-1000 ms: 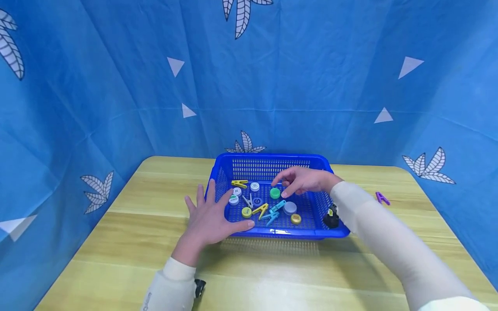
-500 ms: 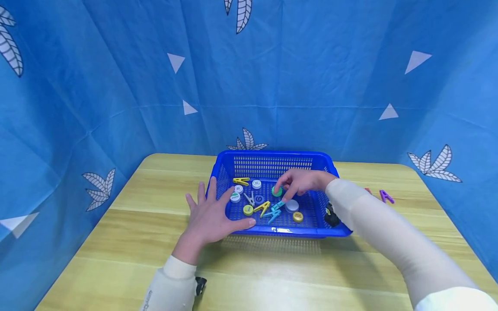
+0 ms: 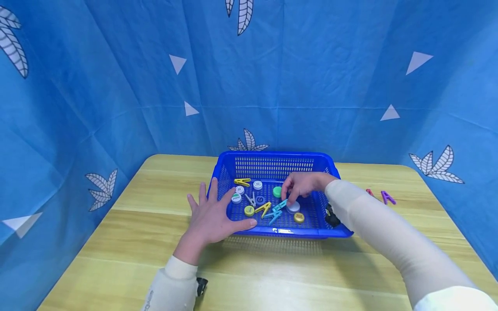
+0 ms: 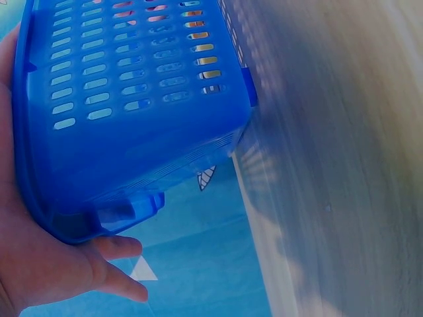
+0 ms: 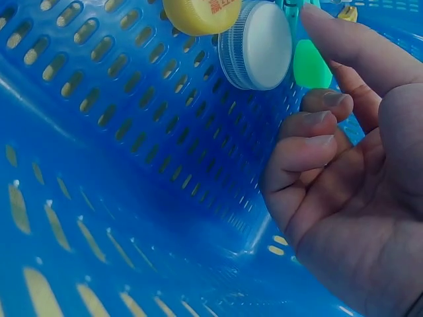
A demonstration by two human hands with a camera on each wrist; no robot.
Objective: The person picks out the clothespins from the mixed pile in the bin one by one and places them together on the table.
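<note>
A blue plastic basket point(image 3: 272, 232) on the table holds bottle caps and clothespins. My left hand point(image 3: 208, 216) lies spread over its left front corner, fingers straight, thumb along the front rim. In the left wrist view this hand point(image 4: 49, 267) rests against the basket's rim. Inside the basket my right hand point(image 3: 305, 183) has its thumb and index finger at the upper end of a light blue clothespin point(image 3: 279, 205), seemingly pinching it. A second light blue clothespin point(image 3: 274, 217) lies just below. Near the fingers are a green cap point(image 3: 277, 191) and a large whitish lid point(image 3: 294, 208).
Also in the basket are yellow clothespins point(image 3: 264, 209), a grey clothespin point(image 3: 250, 199), white caps point(image 3: 257, 185) and yellow caps point(image 3: 299, 217). A purple clothespin point(image 3: 387, 197) and a red one point(image 3: 369, 191) lie on the table point(image 3: 272, 276) to the right.
My right hand has come down over the green cap, then shifted right off it to the light blue clothespin's end. The left hand keeps its place at the basket's corner.
</note>
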